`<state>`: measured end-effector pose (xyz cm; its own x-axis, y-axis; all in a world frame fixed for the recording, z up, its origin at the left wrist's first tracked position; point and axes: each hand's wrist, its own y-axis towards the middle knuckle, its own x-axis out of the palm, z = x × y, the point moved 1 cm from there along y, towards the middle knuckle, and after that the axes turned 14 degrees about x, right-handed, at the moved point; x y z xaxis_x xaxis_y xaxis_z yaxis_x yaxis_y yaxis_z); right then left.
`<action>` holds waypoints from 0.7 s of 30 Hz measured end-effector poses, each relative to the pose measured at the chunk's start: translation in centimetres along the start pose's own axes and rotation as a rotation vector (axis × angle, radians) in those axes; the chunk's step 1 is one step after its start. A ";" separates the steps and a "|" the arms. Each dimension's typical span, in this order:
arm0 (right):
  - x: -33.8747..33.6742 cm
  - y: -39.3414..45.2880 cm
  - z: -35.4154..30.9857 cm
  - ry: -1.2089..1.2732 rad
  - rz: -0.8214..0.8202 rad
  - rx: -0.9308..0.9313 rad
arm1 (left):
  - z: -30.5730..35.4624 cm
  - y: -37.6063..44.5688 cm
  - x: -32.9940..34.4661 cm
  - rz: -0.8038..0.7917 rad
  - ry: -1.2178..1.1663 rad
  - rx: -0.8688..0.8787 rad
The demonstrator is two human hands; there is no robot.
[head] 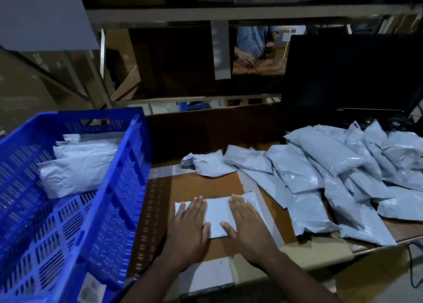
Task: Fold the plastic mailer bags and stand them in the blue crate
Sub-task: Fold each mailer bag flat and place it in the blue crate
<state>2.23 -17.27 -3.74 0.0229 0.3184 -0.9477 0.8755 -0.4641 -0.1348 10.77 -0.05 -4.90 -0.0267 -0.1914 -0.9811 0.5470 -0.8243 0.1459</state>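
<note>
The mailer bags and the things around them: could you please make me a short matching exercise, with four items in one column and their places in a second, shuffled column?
Items
1. folded mailer bag
2. blue crate
3. pile of unfolded bags
4. dark monitor

Places
A. at the back right, behind the pile
B. flat under the left hand and right hand
C. spread over the right of the table
D. on the left, with bags standing inside

Pairs: 1-B, 2-D, 3-C, 4-A
</note>
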 end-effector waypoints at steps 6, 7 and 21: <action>-0.2 0.3 0.3 0.049 -0.028 -0.021 | -0.4 -0.1 0.3 0.014 0.024 0.015; -0.2 0.1 0.6 0.078 -0.044 -0.019 | -0.4 -0.2 0.3 0.012 0.023 0.025; 0.2 0.8 2.6 -0.107 0.083 -0.009 | -0.7 -0.8 0.4 0.017 -0.074 -0.140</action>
<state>1.66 -19.75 -4.81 0.0447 0.1889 -0.9810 0.8769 -0.4779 -0.0521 10.87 0.90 -5.50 -0.0751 -0.2480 -0.9658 0.6589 -0.7393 0.1386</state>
